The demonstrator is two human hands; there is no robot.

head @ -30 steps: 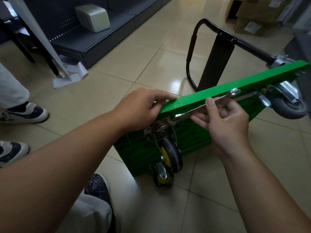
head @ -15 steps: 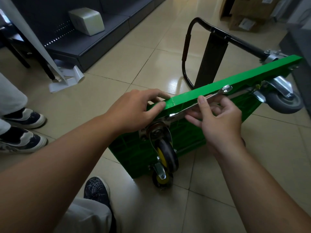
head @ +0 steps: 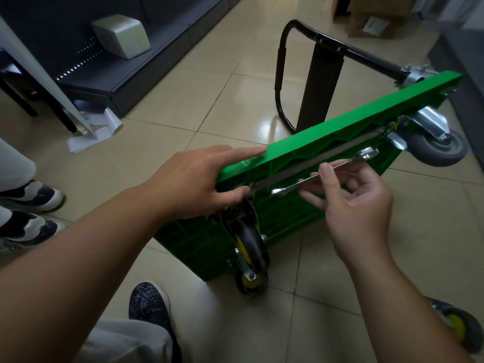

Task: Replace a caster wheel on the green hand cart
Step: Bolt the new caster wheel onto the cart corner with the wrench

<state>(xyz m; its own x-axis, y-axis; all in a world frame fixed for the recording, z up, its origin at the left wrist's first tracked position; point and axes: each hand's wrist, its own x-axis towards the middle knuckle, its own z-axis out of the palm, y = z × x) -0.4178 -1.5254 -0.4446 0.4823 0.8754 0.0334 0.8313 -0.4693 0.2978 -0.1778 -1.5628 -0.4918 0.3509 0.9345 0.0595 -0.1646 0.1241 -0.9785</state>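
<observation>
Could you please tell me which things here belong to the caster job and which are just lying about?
Job: cart, wrench, black caster, grey caster, loose caster.
Lying about: beige box, cardboard boxes, white sheet.

The left hand [head: 199, 179] covers the near corner of the green hand cart [head: 340, 132] and the top plate of the caster [head: 251, 242] below it. Its palm side is hidden, so its hold on the rim cannot be told. The right hand [head: 358, 203] pinches the wrench [head: 345, 161], and its thumb hides part of the shaft. At lower right, a loose wheel [head: 458, 326] is cut by the frame edge and half behind the forearm. The cardboard boxes [head: 374, 19] are cropped at the top, their label too small to read. Shoes [head: 28, 195] are cut off at the left.
</observation>
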